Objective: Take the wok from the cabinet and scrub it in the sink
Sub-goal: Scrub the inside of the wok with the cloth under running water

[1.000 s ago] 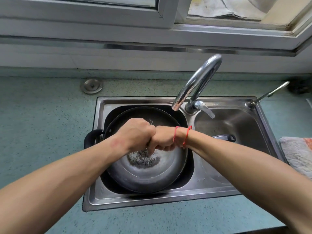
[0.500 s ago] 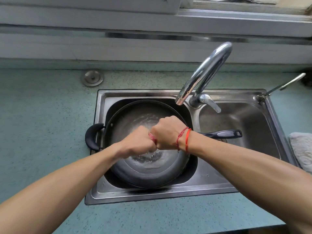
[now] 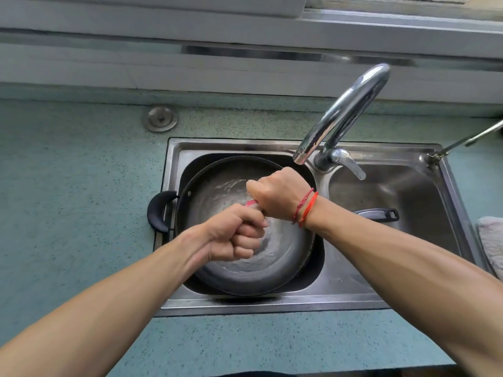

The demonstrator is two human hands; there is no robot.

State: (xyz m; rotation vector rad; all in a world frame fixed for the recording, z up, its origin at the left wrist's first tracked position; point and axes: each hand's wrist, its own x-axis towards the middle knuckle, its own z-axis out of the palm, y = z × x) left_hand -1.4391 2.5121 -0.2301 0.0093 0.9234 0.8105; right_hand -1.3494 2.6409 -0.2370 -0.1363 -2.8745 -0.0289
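The wok [image 3: 234,273] is filling the left basin [image 3: 187,170] nearly wall to wall, leaving narrow gaps at its rim. The left hand [image 3: 234,235] and right hand [image 3: 280,194] are gripping a red tool [image 3: 251,203] over its middle. The tap [image 3: 345,110] is overhanging the far right rim, just above the right hand. The handle [image 3: 378,214] is crossing into the right basin [image 3: 394,191]. The counter [image 3: 68,200] at left is offering open approach.

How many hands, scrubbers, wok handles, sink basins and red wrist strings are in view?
Hands: 2 (left hand, right hand)
Scrubbers: 1 (red-handled scrubber)
Wok handles: 2 (loop handle, long handle)
Sink basins: 2 (left basin, right basin)
Red wrist strings: 2
Total: 9
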